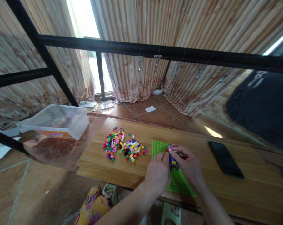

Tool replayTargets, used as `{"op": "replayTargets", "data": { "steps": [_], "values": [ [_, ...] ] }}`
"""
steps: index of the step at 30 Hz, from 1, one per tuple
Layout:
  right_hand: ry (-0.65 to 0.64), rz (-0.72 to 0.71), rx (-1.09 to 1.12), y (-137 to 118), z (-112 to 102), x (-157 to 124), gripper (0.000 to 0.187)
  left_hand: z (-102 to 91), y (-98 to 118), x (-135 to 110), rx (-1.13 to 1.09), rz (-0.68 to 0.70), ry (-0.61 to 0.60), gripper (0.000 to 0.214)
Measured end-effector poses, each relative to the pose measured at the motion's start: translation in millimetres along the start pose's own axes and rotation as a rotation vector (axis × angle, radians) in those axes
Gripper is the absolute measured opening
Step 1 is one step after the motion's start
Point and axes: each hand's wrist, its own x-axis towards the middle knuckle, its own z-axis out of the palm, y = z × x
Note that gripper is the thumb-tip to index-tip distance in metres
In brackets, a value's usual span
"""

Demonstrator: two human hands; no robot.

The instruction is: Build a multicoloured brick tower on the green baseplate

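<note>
A green baseplate (159,147) lies on a low wooden table (122,168). On it stands a small build of coloured bricks (173,157). My left hand (157,173) rests on the plate with its fingertips pinched against the build's left side. My right hand (189,165) curls over the build from the right, fingers closed on it. A loose pile of small multicoloured bricks (122,145) lies on the table to the left of the plate, apart from both hands.
A black phone (225,159) lies on the table to the right. A clear plastic tub (58,120) sits on the floor at the left. A black metal frame (155,51) crosses the view above. Curtains (141,75) hang behind.
</note>
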Motion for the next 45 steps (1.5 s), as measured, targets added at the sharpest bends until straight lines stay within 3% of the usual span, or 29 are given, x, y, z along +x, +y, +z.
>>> {"op": "replayTargets", "data": {
  "steps": [6,14,21,30,34,38,40,43,45],
  "values": [
    [-0.018,-0.018,0.007,0.6,-1.5,1.0,0.021,-2.1,-0.1,-0.7,-0.049,-0.001,0.023,0.041],
    [0.009,0.145,0.157,-8.7,-3.5,2.1,0.037,-4.6,0.5,0.6,-0.151,-0.064,0.057,0.043],
    [0.092,0.086,0.016,-10.2,4.5,1.6,0.032,-1.3,1.2,1.6,-0.069,0.000,0.018,0.052],
    [0.045,0.143,0.018,-2.8,4.1,3.9,0.036,-5.5,3.2,1.4,0.014,-0.014,-0.078,0.067],
    [0.042,0.073,-0.065,1.3,1.1,4.0,0.037,-5.9,1.8,-2.7,-0.024,-0.023,-0.071,0.066],
    [0.278,-0.227,-0.254,-21.0,3.8,-6.8,0.028,-15.0,-3.6,-3.0,-0.059,-0.086,0.042,0.054],
    [0.313,-0.378,-0.287,-36.6,13.4,-17.2,0.022,-25.8,-11.2,0.3,-0.105,-0.127,0.166,0.047],
    [0.089,-0.498,-0.249,-51.1,38.8,-32.8,0.016,-47.9,-30.5,8.5,-0.260,-0.252,0.410,0.036],
    [-0.106,-0.465,-0.286,-51.5,58.5,-38.6,0.018,-63.1,-46.0,13.5,-0.297,-0.321,0.489,0.035]
  ]
}}
